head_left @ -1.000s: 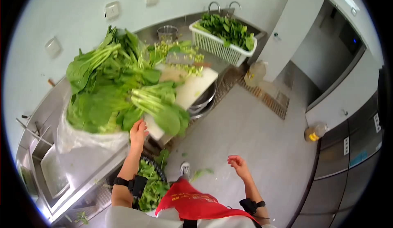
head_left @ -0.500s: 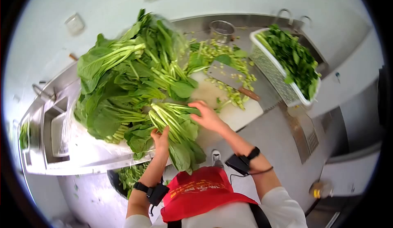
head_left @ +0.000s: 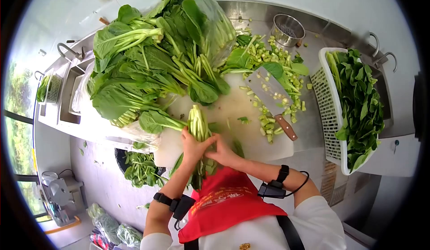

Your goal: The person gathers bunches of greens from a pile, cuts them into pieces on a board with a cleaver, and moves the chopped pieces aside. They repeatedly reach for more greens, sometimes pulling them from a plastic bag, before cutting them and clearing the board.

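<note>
A bunch of leafy greens [head_left: 198, 122] is gathered upright in front of my body, its pale stalk ends pointing away from me and its leaves hanging near the red apron. My left hand [head_left: 195, 147] is wrapped round the stalks from the left. On the other side my right hand [head_left: 219, 150] closes on the same bunch, its fingers meeting the left ones. Beneath lies a white cutting board [head_left: 268, 149]. A cleaver [head_left: 271, 91] with a brown wooden handle rests on chopped stalks [head_left: 295, 77] at the right.
A large heap of greens [head_left: 148, 66] fills the left of the counter, partly in clear plastic. A white basket of greens [head_left: 324, 102] stands at the right. Behind the board is a metal bowl [head_left: 288, 29]. Below the counter edge sits a black container [head_left: 121, 156] with trimmed leaves.
My hands have come together round the greens, which were spread loosely between them before. The bunch is now gathered and turned with its stalks forward. The camera view has shifted.
</note>
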The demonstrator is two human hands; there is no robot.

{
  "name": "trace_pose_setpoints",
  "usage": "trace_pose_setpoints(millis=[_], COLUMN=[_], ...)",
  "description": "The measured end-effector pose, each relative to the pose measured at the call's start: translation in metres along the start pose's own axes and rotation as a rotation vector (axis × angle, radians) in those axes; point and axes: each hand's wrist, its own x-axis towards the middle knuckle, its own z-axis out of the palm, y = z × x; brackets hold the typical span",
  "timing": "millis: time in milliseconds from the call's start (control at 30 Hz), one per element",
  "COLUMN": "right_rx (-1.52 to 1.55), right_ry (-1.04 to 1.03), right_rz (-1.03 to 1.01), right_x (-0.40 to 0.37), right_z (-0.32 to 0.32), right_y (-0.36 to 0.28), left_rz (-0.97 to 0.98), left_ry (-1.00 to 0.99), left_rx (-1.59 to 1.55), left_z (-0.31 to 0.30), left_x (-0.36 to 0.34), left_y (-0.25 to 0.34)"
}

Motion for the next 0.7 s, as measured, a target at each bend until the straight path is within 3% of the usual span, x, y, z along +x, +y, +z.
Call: trace_pose_setpoints(millis=[33, 133, 167, 200, 233, 333, 400, 500, 600, 700], right_rx=[0.104, 0.219, 0.257, 0.294, 0.18, 0.038, -0.271, -0.673, -0.817, -0.775], right_ry=[-0.01, -0.122, -0.203, -0.28, -0.325, -0.451, -0.375, -0.246, -0.241, -0.129], right_rz=[0.018, 0.032, 0.07, 0.105, 0.008, 0.006, -0.09, -0.194, -0.198, -0.178], right_x=[-0.001, 0.0, -0.001, -0.003, -0.006, -0.011, -0.017, -0.026, -0.025, 0.003], right_z=[-0.004, -0.028, -0.04, -0.05, -0.056, -0.073, -0.088, -0.101, -0.107, -0.13], right_y=[-0.01, -0.02, -0.029, -0.035, -0.031, -0.028, -0.03, -0.029, -0.021, -0.007], left_rz=[-0.076, -0.011, -0.171, -0.125, -0.075, -0.044, -0.041, -0.03, 0.101, 0.174], left_ry=[-0.136, -0.156, -0.257, -0.273, -0.291, -0.355, -0.399, -0.308, -0.317, -0.361], left_rx=[-0.265, -0.234, -0.297, -0.3, -0.3, -0.105, 0.02, 0.172, 0.454, 0.604], left_z=[-0.006, 0.001, -0.002, -0.002, -0.001, -0.019, -0.041, -0.074, -0.093, -0.08], left_x=[0.002, 0.011, 0.013, 0.013, 0.014, 0.009, 0.013, 0.028, 0.052, 0.067], left_y=[0.027, 0.039, 0.043, 0.04, 0.035, 0.061, 0.064, 0.039, 0.027, 0.001])
